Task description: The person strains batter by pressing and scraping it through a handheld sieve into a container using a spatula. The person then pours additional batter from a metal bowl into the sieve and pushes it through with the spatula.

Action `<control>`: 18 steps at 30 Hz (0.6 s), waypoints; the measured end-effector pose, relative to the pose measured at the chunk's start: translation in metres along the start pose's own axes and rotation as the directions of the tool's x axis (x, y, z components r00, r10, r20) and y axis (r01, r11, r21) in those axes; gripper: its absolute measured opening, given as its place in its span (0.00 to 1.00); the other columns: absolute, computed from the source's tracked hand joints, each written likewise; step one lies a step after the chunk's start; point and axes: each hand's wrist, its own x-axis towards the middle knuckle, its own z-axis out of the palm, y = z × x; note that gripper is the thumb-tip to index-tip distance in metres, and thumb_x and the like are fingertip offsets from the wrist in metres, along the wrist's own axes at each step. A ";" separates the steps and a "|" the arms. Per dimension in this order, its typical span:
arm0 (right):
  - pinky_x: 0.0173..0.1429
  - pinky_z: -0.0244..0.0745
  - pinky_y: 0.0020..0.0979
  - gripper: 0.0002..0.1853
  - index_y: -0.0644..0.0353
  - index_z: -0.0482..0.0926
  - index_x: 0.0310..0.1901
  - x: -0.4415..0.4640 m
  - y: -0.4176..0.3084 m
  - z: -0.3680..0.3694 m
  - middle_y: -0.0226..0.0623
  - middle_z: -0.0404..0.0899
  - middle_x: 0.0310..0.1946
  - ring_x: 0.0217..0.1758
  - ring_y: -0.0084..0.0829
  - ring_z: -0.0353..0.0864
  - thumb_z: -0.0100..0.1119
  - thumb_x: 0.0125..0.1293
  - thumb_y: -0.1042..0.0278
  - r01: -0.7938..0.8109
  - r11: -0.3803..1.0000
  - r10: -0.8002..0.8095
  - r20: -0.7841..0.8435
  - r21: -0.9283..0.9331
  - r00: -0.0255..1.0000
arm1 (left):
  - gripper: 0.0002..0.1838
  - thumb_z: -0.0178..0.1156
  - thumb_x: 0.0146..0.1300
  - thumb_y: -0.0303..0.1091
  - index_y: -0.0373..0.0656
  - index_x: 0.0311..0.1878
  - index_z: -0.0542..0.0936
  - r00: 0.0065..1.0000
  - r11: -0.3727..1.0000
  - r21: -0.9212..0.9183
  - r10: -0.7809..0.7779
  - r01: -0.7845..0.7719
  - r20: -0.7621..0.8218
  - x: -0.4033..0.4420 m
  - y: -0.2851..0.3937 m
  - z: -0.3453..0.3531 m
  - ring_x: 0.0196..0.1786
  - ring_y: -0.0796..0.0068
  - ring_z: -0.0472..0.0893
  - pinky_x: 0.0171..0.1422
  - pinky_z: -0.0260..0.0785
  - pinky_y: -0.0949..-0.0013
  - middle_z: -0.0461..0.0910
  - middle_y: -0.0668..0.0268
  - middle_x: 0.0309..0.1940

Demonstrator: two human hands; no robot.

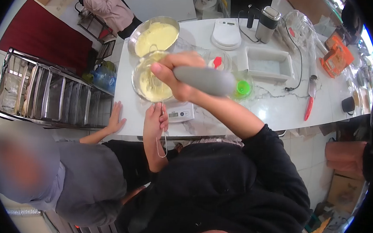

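My left hand (pixel 156 120) is closed around the wire handle of a strainer (pixel 142 81), near the table's front edge. Pale yellow, creamy mixture (pixel 149 87) lies in the strainer. Above it, my right hand (pixel 178 71) grips a tool with a thick grey handle (pixel 206 80); the hand hides its working end. A metal bowl (pixel 175 25) of similar yellow mixture stands just behind the strainer. A white kitchen scale (pixel 182 113) shows partly beneath the strainer's right side. Whether a vessel sits under the strainer is hard to make out.
A co-worker (pixel 84 178) stands at my left, one hand (pixel 116 120) on the table edge. Another person (pixel 105 9) is behind the table. A second scale (pixel 226 35), white tray (pixel 269 73), green cup (pixel 243 87), red-handled knife (pixel 310 98) and orange bag (pixel 337 56) lie rightward.
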 end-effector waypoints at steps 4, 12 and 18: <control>0.18 0.57 0.29 0.16 0.61 0.68 0.12 0.002 0.013 0.004 0.34 0.64 0.08 0.11 0.33 0.63 0.57 0.52 0.68 -0.036 0.992 0.002 0.262 0.123 0.965 | 0.13 0.40 0.65 0.41 0.44 0.28 0.65 1.000 1.000 0.011 0.014 -0.014 0.026 0.006 0.003 -0.001 0.10 0.86 0.57 0.11 0.51 0.80 0.56 0.76 0.11; 0.17 0.51 0.30 0.18 0.61 0.62 0.09 0.010 0.033 0.002 0.34 0.57 0.06 0.09 0.34 0.56 0.57 0.50 0.71 0.031 0.938 -0.175 0.393 0.346 0.903 | 0.12 0.41 0.65 0.42 0.45 0.30 0.65 0.998 0.998 -0.033 -0.056 0.057 0.027 0.003 0.004 -0.005 0.09 0.87 0.56 0.11 0.51 0.82 0.56 0.76 0.11; 0.19 0.53 0.29 0.19 0.61 0.63 0.10 0.002 0.022 -0.001 0.34 0.56 0.07 0.11 0.32 0.56 0.57 0.52 0.68 -0.234 0.895 0.020 0.491 0.379 0.871 | 0.13 0.44 0.64 0.44 0.45 0.30 0.66 0.997 0.994 -0.073 -0.079 0.081 0.025 0.005 0.008 -0.012 0.09 0.88 0.56 0.10 0.50 0.83 0.56 0.77 0.11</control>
